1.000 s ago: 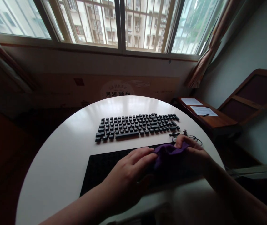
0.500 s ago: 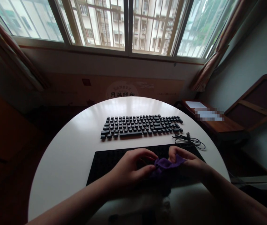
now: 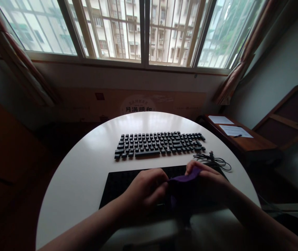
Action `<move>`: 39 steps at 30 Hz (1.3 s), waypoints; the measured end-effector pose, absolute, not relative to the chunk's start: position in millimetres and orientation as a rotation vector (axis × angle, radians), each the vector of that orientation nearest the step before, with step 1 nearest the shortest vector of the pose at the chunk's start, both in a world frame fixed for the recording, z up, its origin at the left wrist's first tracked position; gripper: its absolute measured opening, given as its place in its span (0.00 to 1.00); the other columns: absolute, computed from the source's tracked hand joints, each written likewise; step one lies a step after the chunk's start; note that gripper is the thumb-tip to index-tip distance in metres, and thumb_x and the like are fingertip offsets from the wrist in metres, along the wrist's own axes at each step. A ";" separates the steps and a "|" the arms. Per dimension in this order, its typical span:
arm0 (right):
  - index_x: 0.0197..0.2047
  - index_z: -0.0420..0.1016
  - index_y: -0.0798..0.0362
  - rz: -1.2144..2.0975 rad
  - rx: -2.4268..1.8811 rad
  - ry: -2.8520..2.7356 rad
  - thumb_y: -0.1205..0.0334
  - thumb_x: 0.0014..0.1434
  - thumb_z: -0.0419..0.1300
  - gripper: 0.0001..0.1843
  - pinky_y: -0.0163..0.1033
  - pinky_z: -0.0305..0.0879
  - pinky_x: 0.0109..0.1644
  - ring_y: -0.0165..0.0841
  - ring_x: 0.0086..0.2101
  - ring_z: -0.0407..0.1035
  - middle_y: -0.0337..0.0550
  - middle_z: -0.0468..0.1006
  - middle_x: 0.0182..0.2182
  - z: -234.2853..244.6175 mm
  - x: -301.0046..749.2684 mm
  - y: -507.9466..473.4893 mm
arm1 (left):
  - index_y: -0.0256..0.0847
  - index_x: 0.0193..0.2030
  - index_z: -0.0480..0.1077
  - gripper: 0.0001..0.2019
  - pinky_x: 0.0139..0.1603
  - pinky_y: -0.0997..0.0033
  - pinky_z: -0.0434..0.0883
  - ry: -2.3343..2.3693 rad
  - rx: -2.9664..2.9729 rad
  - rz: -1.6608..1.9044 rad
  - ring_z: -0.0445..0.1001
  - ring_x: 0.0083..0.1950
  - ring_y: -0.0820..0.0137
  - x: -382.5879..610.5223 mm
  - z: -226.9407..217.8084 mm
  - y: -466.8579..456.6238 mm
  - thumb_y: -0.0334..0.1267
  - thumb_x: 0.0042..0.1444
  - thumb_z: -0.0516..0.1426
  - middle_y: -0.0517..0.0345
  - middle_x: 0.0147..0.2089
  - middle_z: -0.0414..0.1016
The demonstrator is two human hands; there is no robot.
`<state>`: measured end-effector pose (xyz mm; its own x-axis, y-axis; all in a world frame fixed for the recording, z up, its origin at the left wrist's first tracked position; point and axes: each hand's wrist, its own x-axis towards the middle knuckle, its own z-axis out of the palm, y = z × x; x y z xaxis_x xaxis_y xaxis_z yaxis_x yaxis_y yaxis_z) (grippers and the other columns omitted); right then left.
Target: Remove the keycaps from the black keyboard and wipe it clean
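A purple cloth (image 3: 187,177) is stretched between my two hands, above a black keyboard base (image 3: 123,181) on the white round table (image 3: 67,195). My left hand (image 3: 149,186) pinches the cloth's left end between thumb and fingers. Its other end is gripped by my right hand (image 3: 205,174), fingers closed on it. Part of the cloth hangs down in shadow. Beyond the base, loose black keycaps (image 3: 162,143) are laid out in rows in a keyboard pattern.
A coiled black cable (image 3: 214,159) lies right of the keycaps, by the base's far right corner. At the right stands a wooden chair (image 3: 261,143) with papers (image 3: 235,131) and a pen (image 3: 238,136) on its seat. A barred window (image 3: 143,35) is ahead.
My left hand has closed on the cloth's left end, and the bunched cloth is now pulled into a taut strip. The view has tilted slightly, shifting the scene down a little.
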<state>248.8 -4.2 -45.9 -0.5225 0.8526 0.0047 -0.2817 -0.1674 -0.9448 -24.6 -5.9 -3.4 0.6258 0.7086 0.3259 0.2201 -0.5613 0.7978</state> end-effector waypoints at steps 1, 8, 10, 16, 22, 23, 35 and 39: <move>0.55 0.71 0.51 1.664 -0.780 -1.328 0.48 0.66 0.59 0.20 0.34 0.67 0.42 0.32 0.37 0.70 0.46 0.75 0.43 -47.4 248.4 -1.7 | 0.38 0.36 0.69 0.09 0.34 0.73 0.66 0.751 2.100 0.824 0.68 0.31 0.71 -24.5 -3.4 -5.6 0.38 0.65 0.52 0.57 0.31 0.71; 0.69 0.61 0.44 0.768 -0.825 -2.048 0.53 0.66 0.60 0.30 0.49 0.58 0.67 0.44 0.65 0.55 0.50 0.60 0.66 -36.9 240.0 -11.7 | 0.39 0.35 0.70 0.05 0.33 0.75 0.65 0.730 2.233 0.772 0.68 0.31 0.72 -16.5 -13.1 -7.1 0.34 0.61 0.55 0.59 0.31 0.72; 0.68 0.62 0.44 0.712 -0.761 -2.200 0.56 0.63 0.64 0.33 0.51 0.55 0.69 0.45 0.66 0.54 0.51 0.60 0.67 -32.5 234.6 -16.9 | 0.39 0.35 0.71 0.04 0.33 0.76 0.66 0.681 2.282 0.750 0.70 0.31 0.72 -14.0 -16.5 -10.2 0.32 0.61 0.55 0.58 0.33 0.74; 0.48 0.75 0.50 0.712 -0.623 -2.230 0.64 0.60 0.67 0.13 0.47 0.65 0.62 0.40 0.57 0.67 0.47 0.79 0.48 -34.2 223.7 -12.9 | 0.40 0.39 0.72 0.06 0.31 0.77 0.67 0.633 2.286 0.757 0.73 0.30 0.72 -11.8 -17.3 -15.3 0.32 0.62 0.54 0.57 0.33 0.76; 0.45 0.77 0.54 0.875 -0.711 -2.109 0.64 0.64 0.62 0.06 0.38 0.72 0.49 0.35 0.44 0.75 0.49 0.80 0.43 -36.0 234.7 -5.2 | 0.40 0.36 0.68 0.07 0.31 0.75 0.64 0.804 2.169 0.705 0.69 0.30 0.72 -15.8 -11.6 -8.6 0.37 0.64 0.51 0.60 0.31 0.72; 0.46 0.78 0.54 0.879 -0.711 -2.106 0.64 0.65 0.61 0.07 0.38 0.72 0.48 0.35 0.43 0.75 0.49 0.80 0.43 -35.4 236.3 -5.2 | 0.40 0.35 0.67 0.09 0.31 0.74 0.64 0.829 2.140 0.707 0.68 0.30 0.71 -16.3 -10.7 -7.6 0.39 0.66 0.50 0.60 0.30 0.72; 0.34 0.65 0.52 1.417 -0.792 -1.255 0.57 0.59 0.59 0.08 0.38 0.68 0.30 0.34 0.28 0.71 0.41 0.72 0.28 -16.3 277.7 9.9 | 0.42 0.29 0.59 0.14 0.29 0.75 0.58 0.758 2.322 0.605 0.62 0.27 0.72 -20.2 -17.5 -2.0 0.42 0.67 0.47 0.62 0.26 0.62; 0.28 0.69 0.53 1.122 -0.894 -1.520 0.52 0.55 0.64 0.14 0.35 0.56 0.23 0.32 0.25 0.61 0.42 0.64 0.25 34.1 312.5 -0.3 | 0.42 0.26 0.55 0.16 0.27 0.74 0.55 0.662 2.441 0.507 0.58 0.24 0.74 -19.6 -24.2 -0.2 0.41 0.67 0.48 0.64 0.24 0.59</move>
